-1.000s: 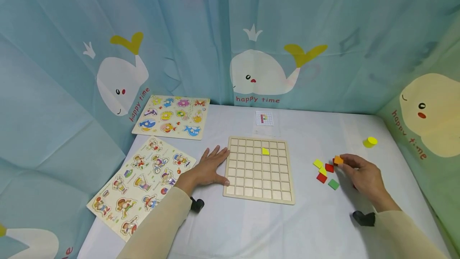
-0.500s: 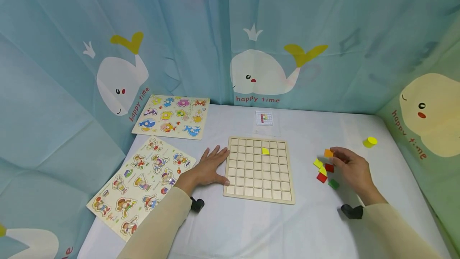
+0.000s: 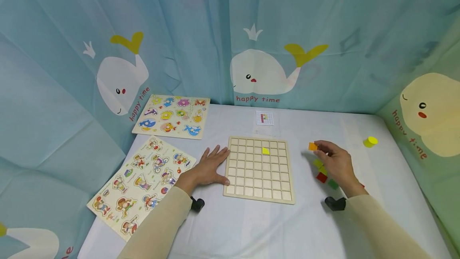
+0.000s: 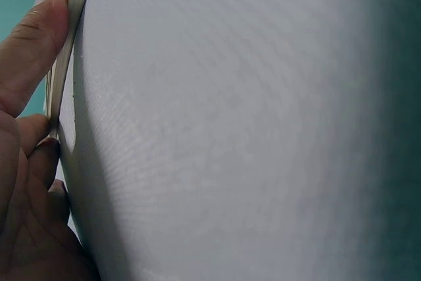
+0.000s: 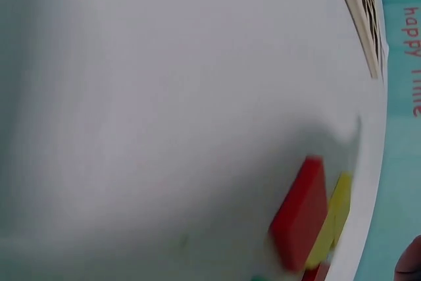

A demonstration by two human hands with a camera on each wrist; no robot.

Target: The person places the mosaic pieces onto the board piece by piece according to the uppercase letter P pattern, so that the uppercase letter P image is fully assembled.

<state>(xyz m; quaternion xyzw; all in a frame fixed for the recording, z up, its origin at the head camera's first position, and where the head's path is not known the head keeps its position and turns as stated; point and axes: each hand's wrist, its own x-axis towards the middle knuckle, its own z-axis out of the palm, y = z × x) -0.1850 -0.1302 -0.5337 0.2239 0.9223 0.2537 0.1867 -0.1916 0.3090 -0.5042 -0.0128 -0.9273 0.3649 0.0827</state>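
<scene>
My right hand [image 3: 336, 164] pinches an orange square tile [image 3: 313, 146] between thumb and fingers, above the table and right of the wooden grid board [image 3: 258, 201]. Below that hand lie a red tile [image 3: 321, 177], yellow tiles [image 3: 318, 163] and a green tile [image 3: 333, 184]; the hand partly covers this group. On the board, a yellow tile [image 3: 266, 151] sits in one cell of the second row. My left hand [image 3: 206, 169] is spread at the board's left edge, its thumb and fingertips touching the rim. In the left wrist view, the thumb [image 4: 39, 44] lies along that rim.
Behind the board lies a small printed pattern card [image 3: 264, 118]. A yellow cylinder [image 3: 370, 142] stands at the right. Two picture puzzle boards, one with sea animals [image 3: 172, 131] and one with figures [image 3: 133, 195], lie at the left. Printed curtains [image 3: 201, 51] enclose the table.
My right hand has carried the orange tile left and slightly away from me, from the right side of the loose tiles to beyond their left side. The left hand stays at the board.
</scene>
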